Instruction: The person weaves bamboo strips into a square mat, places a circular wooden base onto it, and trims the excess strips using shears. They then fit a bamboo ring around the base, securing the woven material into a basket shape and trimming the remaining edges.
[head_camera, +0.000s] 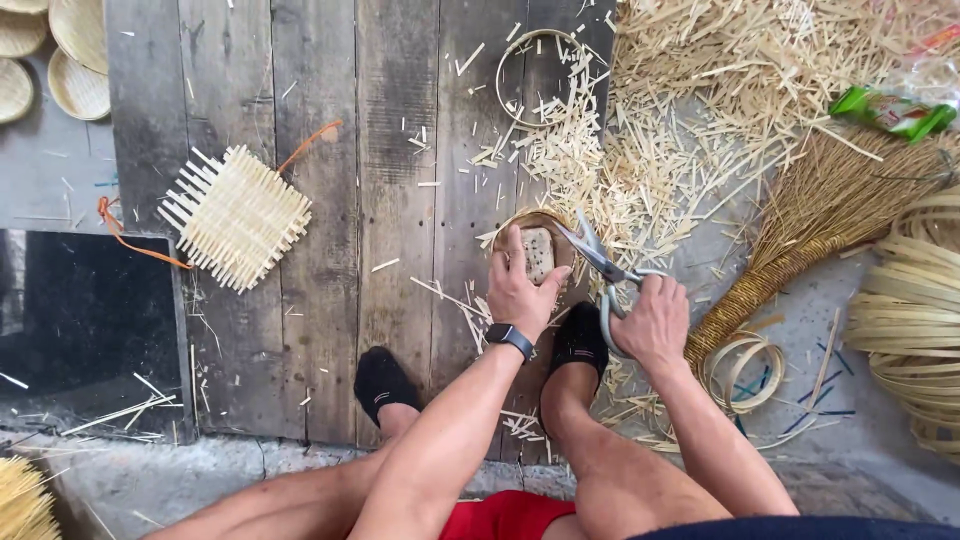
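My left hand, with a dark watch on the wrist, presses down on a small round woven bamboo piece set in a hoop on the wooden boards. My right hand grips a pair of metal scissors; the blades point up-left and touch the right rim of that woven piece. Both my feet in black socks rest on the boards just below my hands.
A square woven bamboo mat with an orange cord lies at left. Cut bamboo slivers pile up at upper right, near a loose hoop. A broom, coiled bamboo strips and small rings lie at right. Round woven trays sit top left.
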